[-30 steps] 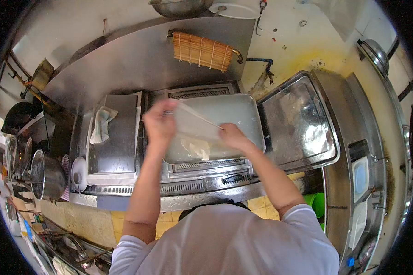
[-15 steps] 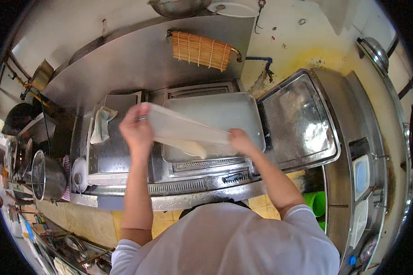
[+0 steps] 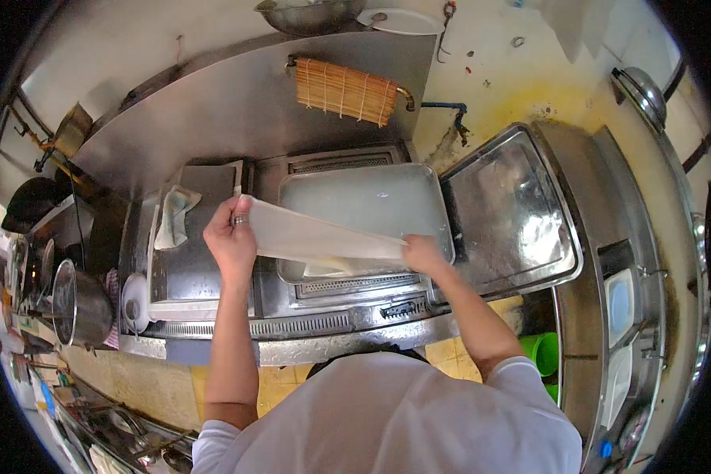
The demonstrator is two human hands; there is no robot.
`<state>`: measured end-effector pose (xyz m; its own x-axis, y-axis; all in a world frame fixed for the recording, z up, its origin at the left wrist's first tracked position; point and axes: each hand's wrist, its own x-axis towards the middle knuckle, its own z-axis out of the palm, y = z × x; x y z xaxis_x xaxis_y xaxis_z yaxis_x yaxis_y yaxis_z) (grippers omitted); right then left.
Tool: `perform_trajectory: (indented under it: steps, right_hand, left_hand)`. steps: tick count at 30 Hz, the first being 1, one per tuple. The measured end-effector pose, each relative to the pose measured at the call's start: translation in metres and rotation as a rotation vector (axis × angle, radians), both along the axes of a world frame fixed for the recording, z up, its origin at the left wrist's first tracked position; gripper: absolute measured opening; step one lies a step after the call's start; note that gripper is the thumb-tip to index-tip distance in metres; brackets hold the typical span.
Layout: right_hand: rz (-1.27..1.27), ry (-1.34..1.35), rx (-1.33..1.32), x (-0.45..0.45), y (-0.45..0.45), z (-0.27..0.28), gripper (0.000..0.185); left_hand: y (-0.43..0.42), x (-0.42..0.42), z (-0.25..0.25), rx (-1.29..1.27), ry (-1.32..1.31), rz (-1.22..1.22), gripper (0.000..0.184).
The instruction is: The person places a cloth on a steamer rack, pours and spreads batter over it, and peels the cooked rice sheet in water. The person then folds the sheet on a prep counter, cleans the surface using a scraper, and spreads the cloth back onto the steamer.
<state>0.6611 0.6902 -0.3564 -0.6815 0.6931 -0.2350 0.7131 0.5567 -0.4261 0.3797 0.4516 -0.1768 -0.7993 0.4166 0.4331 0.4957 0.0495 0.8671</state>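
Observation:
A thin, pale white sheet point(image 3: 316, 235) is stretched between my two hands; I cannot tell whether it is cloth or something edible. My left hand point(image 3: 231, 241) is closed on its left end, with a ring on one finger. At the narrower right end, my right hand point(image 3: 425, 254) is closed too, its fingertips partly hidden. The sheet hangs over the front left part of a shallow metal tray point(image 3: 444, 207) filled with a whitish, glossy layer. A paler fold droops below the sheet's lower edge, blurred.
Right of the filled tray lies a wide metal tray point(image 3: 502, 213) with wet, shiny patches. Another metal tray point(image 3: 201, 268) on the left has a folded white cloth point(image 3: 177, 217) on it. A bamboo mat point(image 3: 346, 88) hangs from a pipe behind. A pot point(image 3: 87, 304) stands at left.
My left hand has come down slightly toward me, and the sheet with it. The sheet's drooping cream-coloured fold hangs shorter now. My right hand has shifted slightly right and toward me.

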Motion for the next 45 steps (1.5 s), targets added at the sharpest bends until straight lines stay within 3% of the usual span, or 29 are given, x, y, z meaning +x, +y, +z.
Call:
perform_trajectory:
  steps: [3, 5, 7, 10, 13, 16, 19, 24, 29, 33, 35, 37, 39, 42, 45]
  right_hand:
    - [0.093, 0.129, 0.074, 0.006, -0.005, 0.037, 0.031]
    - [0.094, 0.661, -0.097, -0.028, -0.04, 0.072, 0.029]
    - [0.143, 0.973, -0.3, -0.061, -0.072, 0.121, 0.027]
    - [0.036, 0.557, -0.196, -0.061, -0.072, 0.154, 0.029]
    - [0.004, 0.734, -0.108, -0.042, -0.061, 0.147, 0.026]
    - [-0.099, 0.748, -0.063, -0.019, -0.051, 0.159, 0.02]
    - [-0.18, 0.896, 0.053, -0.005, -0.033, 0.168, 0.016]
    - [-0.294, 0.936, 0.021, 0.018, -0.019, 0.225, 0.015]
    - [-0.151, 1.017, 0.079, 0.009, -0.022, 0.235, 0.015]
    - [0.079, 0.838, 0.095, -0.029, -0.052, 0.226, 0.013]
    - [0.211, 0.718, 0.185, -0.045, -0.061, 0.219, 0.009]
    - [0.294, 0.652, 0.287, -0.059, -0.068, 0.208, 0.007]
    - [0.262, 0.618, 0.384, -0.06, -0.07, 0.211, 0.01]
    - [0.198, 0.634, 0.505, -0.052, -0.064, 0.215, 0.01]
    - [0.121, 0.596, 0.481, -0.038, -0.055, 0.219, 0.009]
  left_hand:
    - [0.012, 0.004, -0.049, -0.074, 0.016, -0.142, 0.016]
    - [0.032, 0.042, -0.056, -0.149, -0.018, -0.329, 0.013]
    - [0.055, 0.077, -0.045, -0.102, -0.069, -0.449, 0.013]
    - [0.07, 0.082, -0.048, -0.286, -0.184, -0.442, 0.021]
    - [0.054, 0.09, -0.07, -0.37, -0.186, -0.688, 0.037]
    - [0.026, 0.114, -0.083, -0.621, -0.255, -0.79, 0.042]
    - [0.01, 0.112, -0.107, -0.606, -0.003, -0.815, 0.041]
    - [-0.003, 0.085, -0.099, -0.655, 0.159, -0.658, 0.048]
    - [-0.001, 0.038, -0.075, -0.794, 0.238, -0.517, 0.043]
    - [0.032, 0.038, -0.078, -0.353, 0.541, -0.374, 0.028]
    - [0.059, 0.066, -0.043, -0.106, 0.364, -0.559, 0.025]
    - [0.081, 0.081, -0.028, -0.061, 0.127, -0.69, 0.023]
    - [0.093, 0.086, -0.029, -0.223, -0.167, -0.775, 0.021]
    - [0.098, 0.094, -0.051, -0.376, -0.145, -0.694, 0.018]
    - [0.096, 0.095, -0.067, -0.344, 0.12, -0.647, 0.017]
